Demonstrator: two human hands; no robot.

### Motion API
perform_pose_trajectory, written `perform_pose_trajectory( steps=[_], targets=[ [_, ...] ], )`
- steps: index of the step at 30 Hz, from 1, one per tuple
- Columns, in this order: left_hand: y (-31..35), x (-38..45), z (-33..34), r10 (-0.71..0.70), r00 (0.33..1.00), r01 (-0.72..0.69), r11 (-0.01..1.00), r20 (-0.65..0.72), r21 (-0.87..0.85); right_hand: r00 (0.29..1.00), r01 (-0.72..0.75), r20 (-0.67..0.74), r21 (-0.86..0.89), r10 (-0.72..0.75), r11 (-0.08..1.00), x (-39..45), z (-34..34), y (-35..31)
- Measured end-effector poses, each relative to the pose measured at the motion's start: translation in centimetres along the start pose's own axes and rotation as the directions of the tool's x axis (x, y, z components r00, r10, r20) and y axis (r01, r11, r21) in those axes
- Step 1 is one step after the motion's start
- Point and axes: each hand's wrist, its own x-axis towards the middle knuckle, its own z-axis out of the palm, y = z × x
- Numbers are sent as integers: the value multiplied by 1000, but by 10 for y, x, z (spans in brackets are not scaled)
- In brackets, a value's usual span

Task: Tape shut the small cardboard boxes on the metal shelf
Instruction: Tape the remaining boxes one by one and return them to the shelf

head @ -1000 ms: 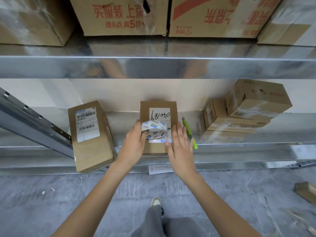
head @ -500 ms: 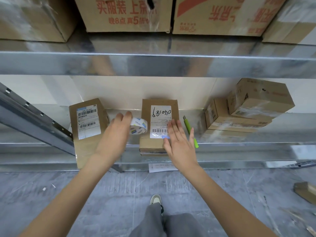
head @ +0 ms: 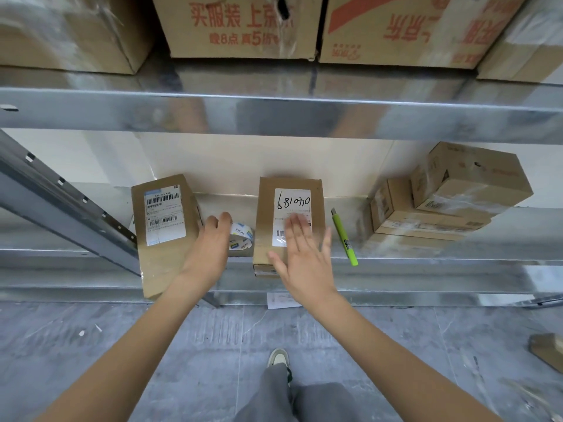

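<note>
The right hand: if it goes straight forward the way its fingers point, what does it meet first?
Probably the white label on the middle box; the right hand looks just above it, though blur hides contact.

Left of middle box point(head: 289, 220): narrow gap, blocked by tape roll point(head: 241, 237). Right: wider gap, holding only green cutter point(head: 344, 237) before stacked boxes point(head: 441, 202).

The shelf point(head: 396, 263) is shiny, smooth metal, like a mirror. The boxes point(head: 268, 214) are brown matt cardboard with white paper labels point(head: 292, 205). The boxes on the right point(head: 469, 181) have shiny clear tape on them. The tape roll point(head: 242, 237) looks glossy. The green knife point(head: 344, 236) is smooth plastic. The floor point(head: 91, 345) is grey, dull and scuffed.
</note>
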Motion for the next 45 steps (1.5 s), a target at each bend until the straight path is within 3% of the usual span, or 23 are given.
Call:
perform_pose_trajectory(
  steps=[6, 8, 10, 12, 13, 15, 16, 19, 21, 22, 25, 28, 30, 34, 36, 41, 43, 45],
  targets=[
    [1, -1, -1, 27, 1000, -27, 1000, -10, 7, 988, 155, 33, -54, -153, 986, 13, 13, -40],
    [0, -3, 3, 30, 998, -37, 992, -62, -122, 992, 126, 22, -95, -125, 987, 13, 13, -37],
    [3, -5, 6, -28, 987, -27, 941, -157, -338, 999, -23, 23, -79, 25, 997, 15, 12, -32],
    [11, -9, 10, -229, 947, 45, 789, -224, -613, 978, -199, 55, 1, 199, 980, 18, 10, -29],
    [17, -10, 12, -360, 917, 103, 630, -172, -769, 968, -243, 73, 32, 240, 970, 18, 9, -28],
    [33, -18, 17, -511, 853, 240, 206, 105, -949, 966, -253, 71, 65, 248, 965, 16, 5, -25],
    [41, -24, 21, -491, 837, 310, 59, 243, -949, 970, -244, 47, 80, 241, 967, 14, 3, -23],
    [61, -35, 29, -258, 857, 441, -80, 446, -894, 968, -231, -63, 162, 243, 959, 4, -5, -14],
    [72, -33, 25, -163, 873, 442, -132, 460, -887, 955, -230, -120, 269, 269, 935, -2, -11, -6],
    [78, -30, 21, -181, 881, 418, -135, 437, -898, 952, -217, -138, 330, 274, 919, -5, -14, -2],
    [92, -20, 9, -362, 876, 348, 17, 319, -937, 968, -89, -134, 612, 214, 786, -12, -18, 15],
    [100, -20, -8, -431, 895, 291, 375, 112, -880, 987, -68, -31, 801, 155, 595, -19, -19, 25],
    [104, -20, -14, -374, 928, 242, 598, 1, -764, 988, -82, -7, 825, 155, 559, -22, -17, 27],
    [120, -19, -13, -165, 980, 103, 893, -107, -439, 962, -141, 2, 861, 274, 489, -21, -13, 32],
    [124, -14, -14, -116, 985, 63, 932, -129, -356, 951, -158, 12, 878, 310, 451, -19, -13, 33],
    [123, -2, -22, 19, 995, -53, 935, -100, -350, 935, -172, 10, 888, 354, 428, -16, -17, 36],
    [121, -1, -27, 79, 993, -104, 928, -86, -358, 938, -175, -29, 822, 347, 542, -16, -18, 38],
    [115, 2, -33, 132, 989, -145, 912, -60, -383, 955, -184, -79, 598, 285, 780, -13, -19, 42]
  ],
)
